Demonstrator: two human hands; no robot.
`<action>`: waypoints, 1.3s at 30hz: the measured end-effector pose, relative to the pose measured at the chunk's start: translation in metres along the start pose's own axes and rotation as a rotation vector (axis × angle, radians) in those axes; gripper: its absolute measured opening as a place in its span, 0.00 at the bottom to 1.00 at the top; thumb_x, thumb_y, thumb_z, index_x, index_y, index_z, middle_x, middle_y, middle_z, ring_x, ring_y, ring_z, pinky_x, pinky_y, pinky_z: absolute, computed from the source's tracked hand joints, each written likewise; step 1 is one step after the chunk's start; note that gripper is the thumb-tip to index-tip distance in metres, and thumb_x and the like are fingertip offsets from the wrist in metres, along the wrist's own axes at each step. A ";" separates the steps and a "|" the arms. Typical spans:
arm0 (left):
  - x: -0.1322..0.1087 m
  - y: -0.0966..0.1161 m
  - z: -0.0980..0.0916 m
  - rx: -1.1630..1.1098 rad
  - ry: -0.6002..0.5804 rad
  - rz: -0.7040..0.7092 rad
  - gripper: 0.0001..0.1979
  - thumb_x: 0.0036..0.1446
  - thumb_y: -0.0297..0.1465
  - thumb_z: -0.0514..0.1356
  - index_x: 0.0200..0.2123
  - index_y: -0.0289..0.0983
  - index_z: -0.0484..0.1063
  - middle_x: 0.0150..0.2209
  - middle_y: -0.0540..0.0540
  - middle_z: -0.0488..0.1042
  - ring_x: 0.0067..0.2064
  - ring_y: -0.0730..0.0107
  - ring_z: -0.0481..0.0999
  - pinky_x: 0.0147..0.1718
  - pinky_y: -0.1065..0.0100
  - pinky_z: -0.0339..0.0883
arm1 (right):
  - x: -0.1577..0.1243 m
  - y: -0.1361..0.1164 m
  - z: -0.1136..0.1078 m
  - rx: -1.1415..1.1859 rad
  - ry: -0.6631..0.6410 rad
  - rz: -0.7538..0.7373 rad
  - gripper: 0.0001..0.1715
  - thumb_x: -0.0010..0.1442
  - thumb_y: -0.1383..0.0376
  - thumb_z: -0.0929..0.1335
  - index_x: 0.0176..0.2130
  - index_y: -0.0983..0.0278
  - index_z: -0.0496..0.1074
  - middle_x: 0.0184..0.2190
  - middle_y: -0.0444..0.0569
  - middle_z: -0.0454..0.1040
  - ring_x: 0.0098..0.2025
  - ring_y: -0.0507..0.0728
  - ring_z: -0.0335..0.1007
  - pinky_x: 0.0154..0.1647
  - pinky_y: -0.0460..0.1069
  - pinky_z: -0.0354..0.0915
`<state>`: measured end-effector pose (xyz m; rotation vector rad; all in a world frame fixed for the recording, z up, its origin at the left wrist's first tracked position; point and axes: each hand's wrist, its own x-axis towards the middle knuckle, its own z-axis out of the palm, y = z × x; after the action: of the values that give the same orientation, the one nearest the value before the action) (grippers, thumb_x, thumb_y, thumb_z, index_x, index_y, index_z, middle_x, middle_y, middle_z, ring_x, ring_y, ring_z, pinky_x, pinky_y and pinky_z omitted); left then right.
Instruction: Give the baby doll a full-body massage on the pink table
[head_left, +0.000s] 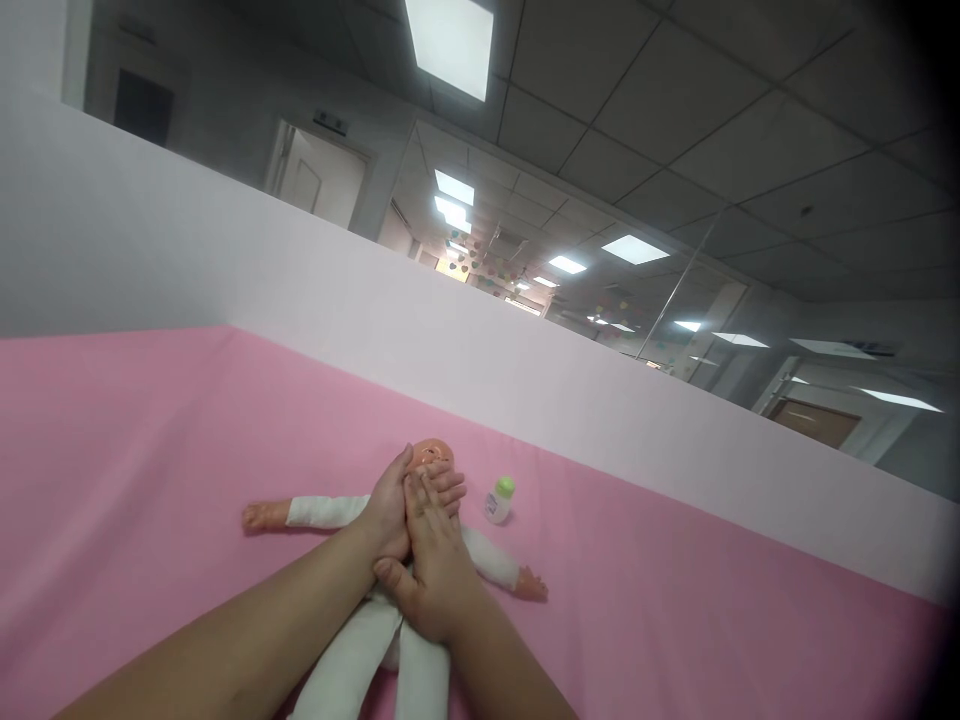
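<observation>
A baby doll with a white cloth body [424,670] lies face up on a pink sheet [637,610], arms stretched out to both sides. Over its chest, just below the face, my two hands are pressed together. My left hand [394,505] has its palm turned up and its fingers extended to the right. Across that palm lies my right hand [431,560], fingers stretched forward and thumb apart. Nothing shows between the palms. A small clear bottle [498,503] with a green cap stands to the right of the doll's head.
A white partition [480,370] runs behind the pink sheet, sloping down to the right. Beyond it are glass, doorways and a ceiling with lit panels [454,40].
</observation>
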<state>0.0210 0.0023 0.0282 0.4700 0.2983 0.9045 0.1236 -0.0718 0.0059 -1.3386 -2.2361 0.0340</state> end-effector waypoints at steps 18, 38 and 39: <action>0.027 0.007 -0.058 1.255 0.218 0.708 0.09 0.58 0.34 0.63 0.25 0.40 0.74 0.28 0.47 0.74 0.33 0.61 0.71 0.35 0.67 0.60 | 0.007 0.031 0.014 0.040 0.145 -0.015 0.29 0.65 0.63 0.67 0.64 0.62 0.68 0.63 0.53 0.70 0.67 0.61 0.63 0.72 0.60 0.56; 0.013 0.031 -0.075 1.663 0.027 0.647 0.10 0.66 0.36 0.55 0.39 0.40 0.74 0.40 0.46 0.77 0.42 0.60 0.75 0.44 0.61 0.65 | -0.023 0.032 0.003 0.132 0.121 -0.220 0.27 0.61 0.59 0.69 0.58 0.62 0.73 0.59 0.50 0.75 0.65 0.59 0.67 0.73 0.59 0.54; 0.012 0.031 -0.074 1.640 0.041 0.642 0.11 0.67 0.37 0.55 0.39 0.40 0.75 0.39 0.46 0.77 0.42 0.60 0.75 0.44 0.61 0.65 | -0.024 0.030 0.001 0.138 0.109 -0.239 0.28 0.61 0.57 0.69 0.59 0.63 0.73 0.59 0.51 0.75 0.65 0.59 0.67 0.73 0.58 0.54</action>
<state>-0.0252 0.0483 -0.0206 2.1465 0.9535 1.1316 0.1561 -0.0760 -0.0134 -0.9720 -2.2413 0.0279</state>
